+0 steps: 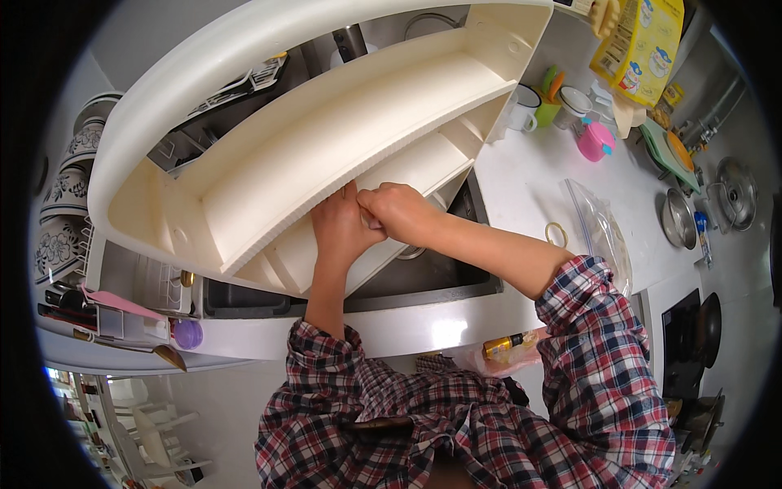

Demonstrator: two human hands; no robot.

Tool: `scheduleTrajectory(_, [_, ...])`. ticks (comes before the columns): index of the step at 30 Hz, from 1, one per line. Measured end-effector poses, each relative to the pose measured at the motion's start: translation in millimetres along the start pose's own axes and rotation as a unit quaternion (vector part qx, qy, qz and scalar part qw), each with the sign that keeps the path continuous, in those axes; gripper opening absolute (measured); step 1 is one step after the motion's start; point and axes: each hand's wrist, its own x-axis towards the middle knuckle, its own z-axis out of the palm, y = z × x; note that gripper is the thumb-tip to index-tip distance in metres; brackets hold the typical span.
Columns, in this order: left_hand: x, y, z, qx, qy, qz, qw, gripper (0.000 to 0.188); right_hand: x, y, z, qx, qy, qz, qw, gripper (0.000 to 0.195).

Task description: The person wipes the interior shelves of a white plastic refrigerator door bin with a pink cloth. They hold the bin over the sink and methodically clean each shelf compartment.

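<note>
A large cream plastic shelf unit [342, 128] with a curved rim lies tilted across a dark kitchen sink [427, 275]. My left hand [342, 220] is at the ridged edge of its middle shelf, fingers partly hidden behind that edge. Right beside it, my right hand [397, 214] is curled with its fingertips against the left hand. Something small and pale shows between the two hands, too little of it to name. Below them, a sink drain shows past the unit's lower edge.
Patterned ceramic bowls [67, 189] stand in a rack at the left. A purple lid [187, 334] lies by the counter's front edge. On the right counter are a pink cup [594, 142], a white enamel mug [523, 109], a clear zip bag [595, 226] and a metal bowl [678, 219].
</note>
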Motion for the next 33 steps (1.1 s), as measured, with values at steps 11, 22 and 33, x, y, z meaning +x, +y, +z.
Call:
scheduleTrajectory(11, [1.5,11.2,-7.5,0.007,-0.011,-0.001,1.0,0.106,10.2,76.5,-51.4,-0.392,0.0,0.081,0.917,0.021])
scheduleTrajectory(22, [0.2,5.6,-8.2,0.013,0.005,0.008,1.0,0.105,-11.1,105.4,-19.1,-0.228,0.14,0.079,0.96,0.013])
scheduleTrajectory(33, [3.1,8.6,-8.0,0.018,0.004,0.011,1.0,0.105,-13.1,132.0,-35.5,-0.264,0.113,-0.111,0.951,0.015])
